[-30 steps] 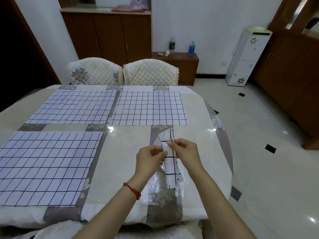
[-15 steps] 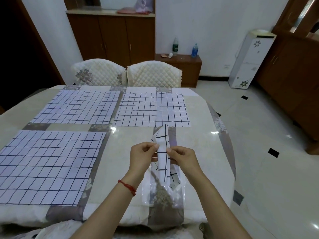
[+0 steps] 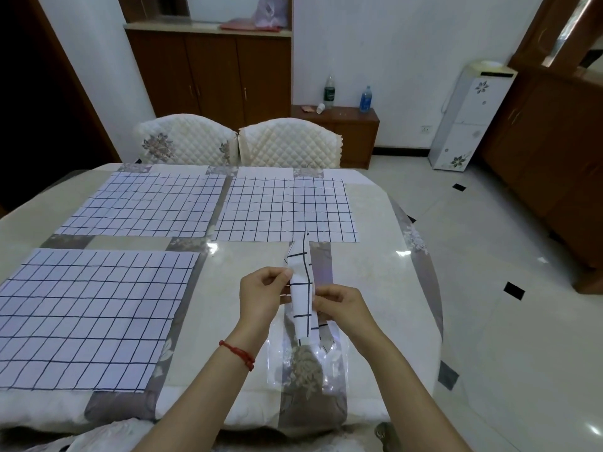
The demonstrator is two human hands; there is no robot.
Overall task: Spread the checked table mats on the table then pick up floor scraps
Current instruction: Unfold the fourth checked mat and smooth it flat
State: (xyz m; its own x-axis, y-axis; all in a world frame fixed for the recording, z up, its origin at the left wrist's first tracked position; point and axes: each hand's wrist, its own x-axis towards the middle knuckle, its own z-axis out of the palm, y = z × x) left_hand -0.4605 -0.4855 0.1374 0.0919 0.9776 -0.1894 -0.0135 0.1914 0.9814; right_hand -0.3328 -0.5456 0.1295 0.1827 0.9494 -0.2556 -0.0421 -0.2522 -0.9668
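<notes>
Fingers [image 3: 283, 274] of the left hand [image 3: 261, 296]: curled, pinching the left edge of a folded white fabric mat with dark grid lines [image 3: 301, 290]. Fingers of the right hand [image 3: 342, 305]: curled, pinching the same folded mat on its right edge, slightly lower. Folded mat: held upright above the desk [image 3: 375, 288], upper end tilted away from the person, lower end over a clear plastic wrapper [image 3: 306, 363] lying on the desk near its front edge. Left wrist: red string bracelet [image 3: 238, 353]. Desk: oval, covered in a cream and grey floral patchwork cloth. Three white checked table mats lie spread flat on it: one front left [image 3: 88, 318], one rear left [image 3: 146, 203], one rear centre [image 3: 287, 208]. Beyond the desk: two cream quilted chair backs [image 3: 238, 143], side by side.
</notes>
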